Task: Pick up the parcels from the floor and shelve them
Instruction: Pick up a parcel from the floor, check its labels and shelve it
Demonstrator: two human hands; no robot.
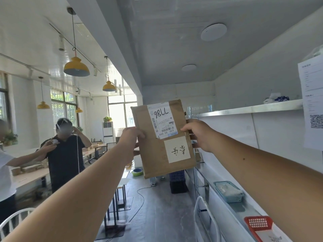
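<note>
Flat brown parcel (164,138) held up at arm's length in mid-air, clear of the floor and not yet on any shelf. Left hand (130,140) clamped on the left edge, thumb over the front face, fingers behind; right hand (199,135) clamped on the right edge about midway up, thumb in front, fingertips out of sight behind the cardboard. Grip at opposite edges presumably chosen to keep the thin pack flat and steady, and to leave the printed label (161,119) and the handwritten white sticker (176,149) facing the wearer for reading (both appear upside down, so top end likely pointing down).

Long axis near vertical, upper end tilted slightly to the left; broad face toward the camera, narrow edges toward the hands.

Metal shelves along the right wall: upper shelf (248,109) at about parcel height, just beside the right hand, its front edge bare near the parcel; lower shelf (218,180) carrying a blue basket (227,191) and a red basket (258,224) toward its near end. Probable step: checking the label, then sliding the parcel rightward over a shelf edge.
</note>
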